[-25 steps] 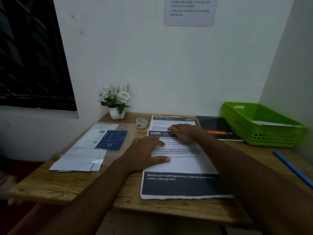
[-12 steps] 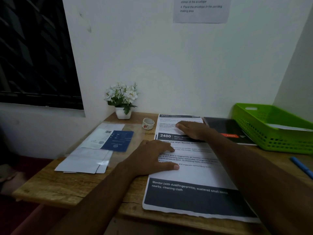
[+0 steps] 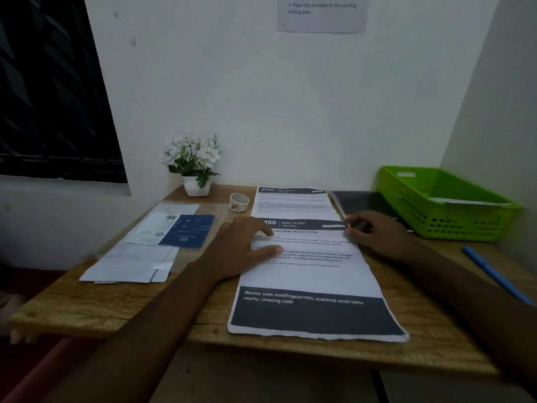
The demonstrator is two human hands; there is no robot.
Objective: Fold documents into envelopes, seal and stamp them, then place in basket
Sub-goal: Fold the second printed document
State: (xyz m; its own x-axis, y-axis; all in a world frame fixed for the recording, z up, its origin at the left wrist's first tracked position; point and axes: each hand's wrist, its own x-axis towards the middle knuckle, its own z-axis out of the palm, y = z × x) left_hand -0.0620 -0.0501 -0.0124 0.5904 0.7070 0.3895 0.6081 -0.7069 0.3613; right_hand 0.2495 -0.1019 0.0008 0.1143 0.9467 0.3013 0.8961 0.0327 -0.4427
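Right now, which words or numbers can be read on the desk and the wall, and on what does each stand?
Wall notice: "4 Place the envelope in the pending mailing area"
Far document: "2720"; rest too small.
Near document: "400" (its start lies under the left hand), "DESK / STUDY", "Monitor (with dust/fingerprints), scattered small items nearby, cleaning cloth"
Blue-and-white packet: blurred, unreadable.

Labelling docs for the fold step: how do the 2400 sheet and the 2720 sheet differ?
The 2400 sheet lies nearer and overlaps the 2720 sheet, which shows only its far part. The left hand presses flat on the 2400 sheet and the right hand is at its far right corner; no hand touches the 2720 sheet. Both lie unfolded, with dark headers.
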